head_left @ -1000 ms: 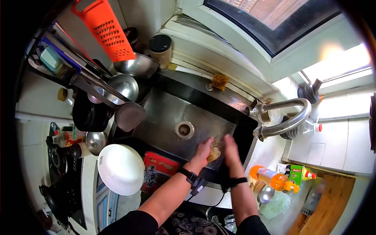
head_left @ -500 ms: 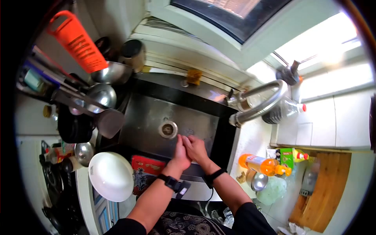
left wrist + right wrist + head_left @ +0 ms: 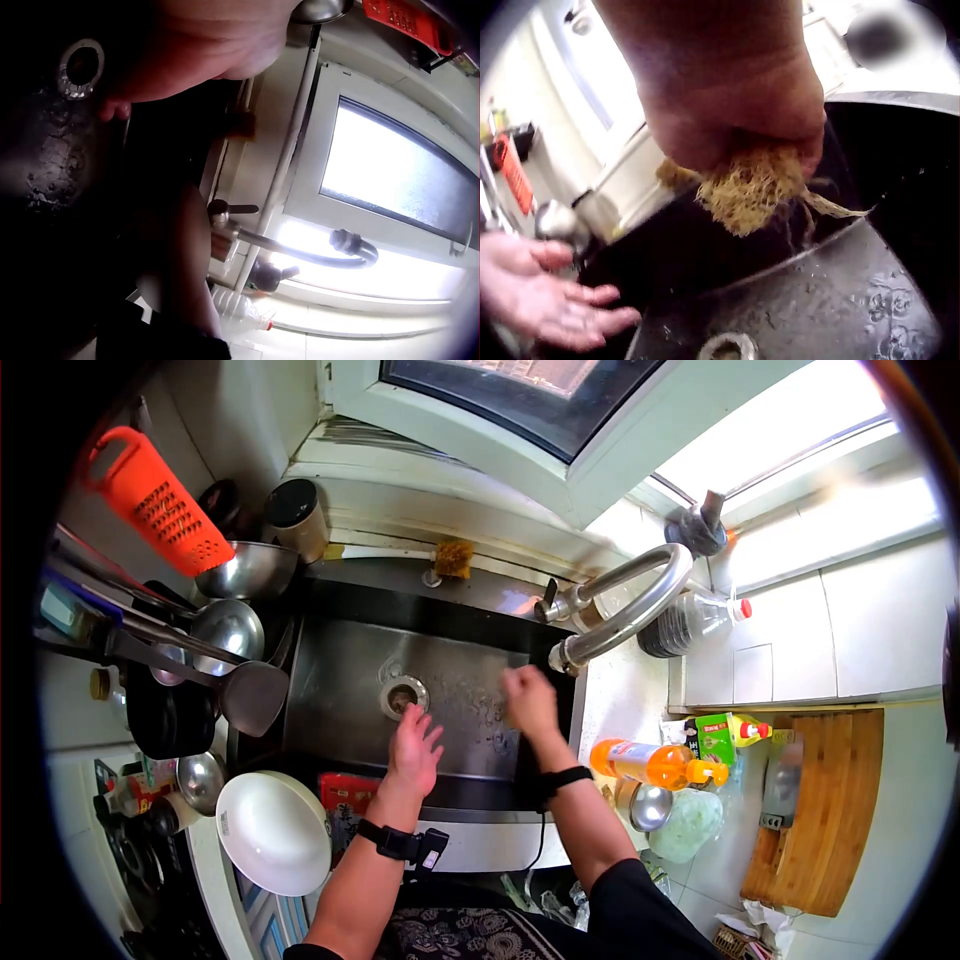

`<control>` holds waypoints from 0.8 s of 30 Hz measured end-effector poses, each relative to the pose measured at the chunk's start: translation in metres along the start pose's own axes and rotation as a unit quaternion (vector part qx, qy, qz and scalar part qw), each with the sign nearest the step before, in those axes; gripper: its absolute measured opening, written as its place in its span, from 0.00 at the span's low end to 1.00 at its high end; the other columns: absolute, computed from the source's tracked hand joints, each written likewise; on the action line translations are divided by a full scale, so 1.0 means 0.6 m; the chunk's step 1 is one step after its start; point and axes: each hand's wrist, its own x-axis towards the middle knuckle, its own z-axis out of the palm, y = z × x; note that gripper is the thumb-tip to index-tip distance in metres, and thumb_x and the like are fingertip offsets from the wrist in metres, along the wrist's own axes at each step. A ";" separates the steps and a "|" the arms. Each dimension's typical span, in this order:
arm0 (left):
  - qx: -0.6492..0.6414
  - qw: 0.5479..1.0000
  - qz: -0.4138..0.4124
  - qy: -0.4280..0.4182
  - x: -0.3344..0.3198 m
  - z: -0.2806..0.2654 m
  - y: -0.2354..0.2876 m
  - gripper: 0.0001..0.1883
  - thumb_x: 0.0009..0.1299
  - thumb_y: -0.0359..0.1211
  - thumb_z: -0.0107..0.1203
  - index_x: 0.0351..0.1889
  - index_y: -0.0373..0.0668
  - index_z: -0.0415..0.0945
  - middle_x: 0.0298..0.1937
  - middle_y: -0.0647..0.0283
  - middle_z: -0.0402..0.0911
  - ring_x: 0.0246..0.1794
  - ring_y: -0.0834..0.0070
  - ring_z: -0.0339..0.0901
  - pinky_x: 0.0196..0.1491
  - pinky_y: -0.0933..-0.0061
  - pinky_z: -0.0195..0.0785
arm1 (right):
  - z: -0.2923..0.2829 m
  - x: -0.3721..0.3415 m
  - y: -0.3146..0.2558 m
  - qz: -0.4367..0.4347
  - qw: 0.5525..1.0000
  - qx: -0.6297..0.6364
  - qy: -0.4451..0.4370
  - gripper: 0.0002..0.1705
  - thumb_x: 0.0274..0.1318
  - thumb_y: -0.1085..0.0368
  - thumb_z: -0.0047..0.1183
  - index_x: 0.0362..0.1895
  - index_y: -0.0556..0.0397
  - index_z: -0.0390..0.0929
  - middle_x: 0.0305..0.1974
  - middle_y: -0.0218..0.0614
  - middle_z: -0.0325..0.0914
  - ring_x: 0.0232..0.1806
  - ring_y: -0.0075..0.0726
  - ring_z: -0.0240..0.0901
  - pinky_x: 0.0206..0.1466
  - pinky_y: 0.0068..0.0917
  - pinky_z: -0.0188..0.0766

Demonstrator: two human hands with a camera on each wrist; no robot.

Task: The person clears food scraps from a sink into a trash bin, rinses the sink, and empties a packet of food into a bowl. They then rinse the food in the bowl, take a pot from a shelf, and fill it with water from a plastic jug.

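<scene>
In the right wrist view, a yellowish, fibrous loofah scrubber (image 3: 750,191) sticks out below my right hand (image 3: 739,120), whose curled fingers grip it. Wet strands dangle from its side. From the head view, that same right hand (image 3: 530,702) is over the right part of the dark metal sink (image 3: 340,660), and the loofah is hidden beneath it. My left hand (image 3: 412,752) hovers over the front of the sink near the drain (image 3: 403,696), palm up with fingers spread and nothing in it. Water drops dot the sink floor.
A curved metal faucet (image 3: 640,610) stands at the sink's back right corner. Left of the sink are a white bowl (image 3: 272,835), a spatula (image 3: 254,698) and metal bowls. An orange bottle (image 3: 655,762) lies on the right counter. A brush (image 3: 453,559) rests along the back ledge.
The loofah was at my left hand; both hands then came together around it. Now they are apart, with the loofah in my right hand. The head view has shifted rightward.
</scene>
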 end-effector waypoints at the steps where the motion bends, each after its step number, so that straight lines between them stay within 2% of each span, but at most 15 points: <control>1: -0.003 1.000 0.003 -0.013 -0.006 0.000 0.002 0.42 0.68 0.59 0.40 0.72 0.44 0.42 0.74 0.55 0.44 0.71 0.58 0.48 0.70 0.51 0.30 | -0.026 0.017 0.019 0.010 0.999 0.020 0.038 0.16 0.58 0.55 0.50 0.36 0.56 0.76 0.34 0.52 0.76 0.38 0.56 0.73 0.43 0.42 0.69; 2: -0.001 1.000 0.000 -0.023 -0.011 0.000 0.003 0.41 0.69 0.58 0.40 0.72 0.44 0.42 0.74 0.55 0.45 0.71 0.58 0.49 0.70 0.51 0.31 | -0.050 0.033 0.038 0.021 0.996 0.041 0.075 0.14 0.58 0.57 0.49 0.38 0.56 0.75 0.39 0.54 0.75 0.43 0.58 0.72 0.46 0.43 0.67; 3: 0.002 0.999 -0.002 -0.033 -0.016 0.002 0.005 0.41 0.69 0.58 0.40 0.72 0.44 0.43 0.74 0.55 0.45 0.71 0.59 0.49 0.70 0.51 0.32 | -0.087 0.039 0.024 0.005 0.986 0.030 0.162 0.12 0.58 0.61 0.49 0.37 0.59 0.74 0.37 0.51 0.73 0.42 0.54 0.70 0.47 0.40 0.66; 4: 0.005 0.999 -0.004 -0.043 -0.021 0.005 0.007 0.40 0.69 0.57 0.40 0.72 0.44 0.43 0.74 0.55 0.46 0.71 0.59 0.50 0.70 0.52 0.32 | -0.111 0.058 0.046 -0.019 0.972 0.039 0.231 0.12 0.58 0.61 0.48 0.35 0.60 0.73 0.34 0.49 0.72 0.39 0.51 0.68 0.46 0.39 0.66; 5: 0.005 0.999 -0.009 -0.046 -0.028 0.010 0.010 0.38 0.70 0.56 0.39 0.72 0.44 0.44 0.74 0.55 0.47 0.71 0.61 0.51 0.70 0.53 0.34 | -0.147 0.072 0.051 0.024 0.966 -0.037 0.254 0.15 0.58 0.59 0.49 0.38 0.61 0.73 0.38 0.49 0.71 0.43 0.50 0.68 0.50 0.39 0.64; 7: -0.001 0.999 -0.004 -0.040 -0.036 0.012 0.010 0.37 0.69 0.55 0.43 0.69 0.43 0.50 0.73 0.57 0.49 0.68 0.62 0.54 0.69 0.53 0.36 | -0.165 0.102 0.125 0.095 0.937 -0.089 0.326 0.26 0.54 0.57 0.51 0.52 0.60 0.67 0.51 0.53 0.66 0.57 0.56 0.60 0.60 0.43 0.57; 10: 0.001 0.999 -0.002 -0.045 -0.051 0.013 0.015 0.35 0.69 0.54 0.45 0.68 0.44 0.54 0.72 0.59 0.52 0.65 0.64 0.58 0.68 0.54 0.39 | -0.121 0.130 0.258 0.167 0.941 -0.143 0.258 0.26 0.52 0.60 0.50 0.54 0.59 0.65 0.53 0.53 0.66 0.61 0.59 0.57 0.62 0.45 0.56; 11: 0.003 0.999 -0.005 -0.045 -0.057 0.010 0.015 0.34 0.69 0.54 0.45 0.67 0.44 0.55 0.71 0.59 0.53 0.64 0.65 0.59 0.67 0.54 0.40 | -0.110 0.131 0.248 0.164 0.929 -0.138 0.300 0.25 0.48 0.65 0.50 0.53 0.56 0.67 0.53 0.52 0.67 0.59 0.58 0.60 0.61 0.44 0.58; 14: 0.016 0.999 -0.007 -0.045 -0.064 0.012 0.017 0.28 0.71 0.53 0.40 0.62 0.46 0.61 0.63 0.64 0.62 0.59 0.68 0.62 0.61 0.59 0.49 | -0.112 0.131 0.184 0.081 0.975 -0.104 0.177 0.23 0.44 0.69 0.51 0.50 0.53 0.71 0.51 0.49 0.69 0.55 0.57 0.64 0.57 0.42 0.63; 16: 0.013 0.999 -0.009 -0.051 -0.061 0.012 0.010 0.25 0.71 0.52 0.41 0.59 0.48 0.63 0.60 0.66 0.65 0.57 0.70 0.64 0.58 0.61 0.53 | -0.097 0.109 0.134 0.061 0.987 -0.063 0.133 0.20 0.41 0.72 0.51 0.45 0.53 0.75 0.47 0.48 0.72 0.52 0.57 0.67 0.54 0.40 0.66; 18: 0.010 0.998 -0.015 -0.062 -0.058 0.019 0.006 0.24 0.71 0.52 0.42 0.57 0.48 0.65 0.57 0.67 0.67 0.55 0.71 0.65 0.56 0.63 0.55 | -0.091 0.071 0.104 -0.047 0.994 -0.090 0.025 0.19 0.41 0.72 0.51 0.44 0.54 0.75 0.47 0.47 0.73 0.53 0.56 0.66 0.56 0.39 0.65; 20: 0.004 0.998 -0.020 -0.067 -0.058 0.020 0.005 0.23 0.71 0.52 0.43 0.56 0.48 0.65 0.56 0.67 0.67 0.54 0.71 0.67 0.55 0.64 0.56 | -0.098 0.032 0.061 -0.125 0.989 -0.055 -0.057 0.21 0.40 0.73 0.52 0.45 0.54 0.75 0.49 0.47 0.73 0.55 0.55 0.66 0.59 0.38 0.65; 21: 0.003 0.997 -0.022 -0.070 -0.057 0.020 0.006 0.23 0.71 0.51 0.43 0.56 0.48 0.66 0.57 0.67 0.67 0.54 0.72 0.67 0.54 0.64 0.56 | -0.096 0.025 0.062 -0.127 0.990 -0.053 -0.040 0.22 0.41 0.73 0.52 0.47 0.55 0.74 0.52 0.47 0.72 0.56 0.53 0.65 0.61 0.36 0.63; 23: -0.002 0.998 -0.018 -0.058 -0.062 0.012 0.012 0.22 0.71 0.50 0.44 0.56 0.49 0.66 0.57 0.68 0.67 0.54 0.72 0.67 0.54 0.66 0.57 | -0.094 0.031 0.101 -0.072 0.992 0.064 0.075 0.22 0.42 0.74 0.50 0.47 0.54 0.74 0.46 0.45 0.73 0.51 0.50 0.68 0.58 0.34 0.65; 24: -0.006 0.998 -0.018 -0.053 -0.067 0.014 0.019 0.21 0.70 0.49 0.44 0.56 0.49 0.67 0.56 0.68 0.68 0.53 0.73 0.68 0.53 0.67 0.58 | -0.105 0.036 0.117 -0.065 0.988 0.030 0.139 0.22 0.42 0.74 0.50 0.47 0.54 0.73 0.45 0.45 0.73 0.49 0.50 0.68 0.56 0.34 0.65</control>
